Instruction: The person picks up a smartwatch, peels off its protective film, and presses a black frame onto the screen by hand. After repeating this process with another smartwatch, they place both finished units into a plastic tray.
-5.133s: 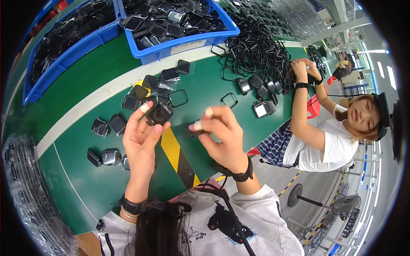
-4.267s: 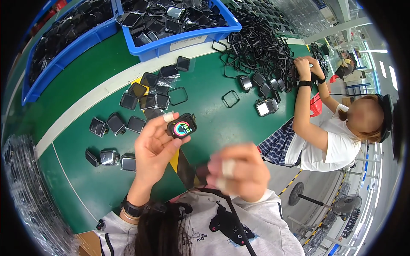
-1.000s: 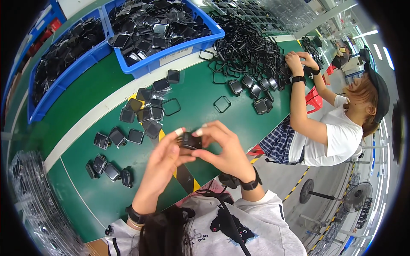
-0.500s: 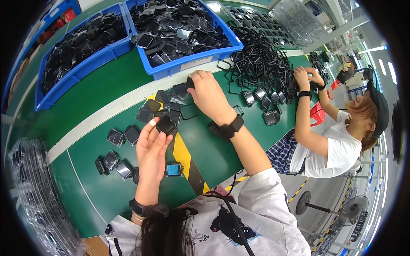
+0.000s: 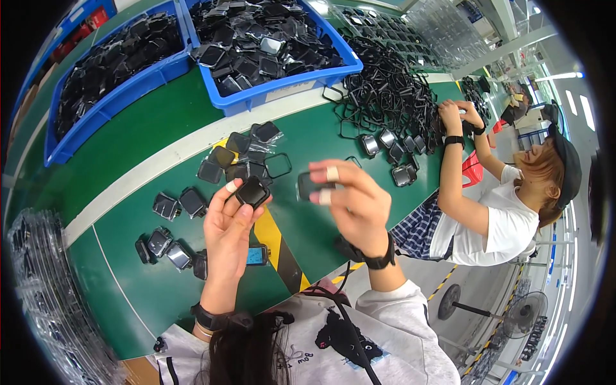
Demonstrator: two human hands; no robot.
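My left hand is closed on a black square watch case, held between fingertips and thumb. Across from it, my right hand pinches a dark square cover with a clear-looking edge; motion blurs it. Just beyond lie several dark square covers in film and a thin black square frame. Behind my left wrist, partly hidden, a watch with a lit blue screen rests on the green table. More black watch cases sit left of my left hand.
Two blue bins full of dark covers stand at the back. A heap of black frames lies to the right, with several watch cases before it. A co-worker works on the right. Stacked clear trays stand far left.
My right hand has come back from the covers near the bin toward my left hand, bringing a dark cover. My left hand still holds the watch case, whose face is now turned more into view.
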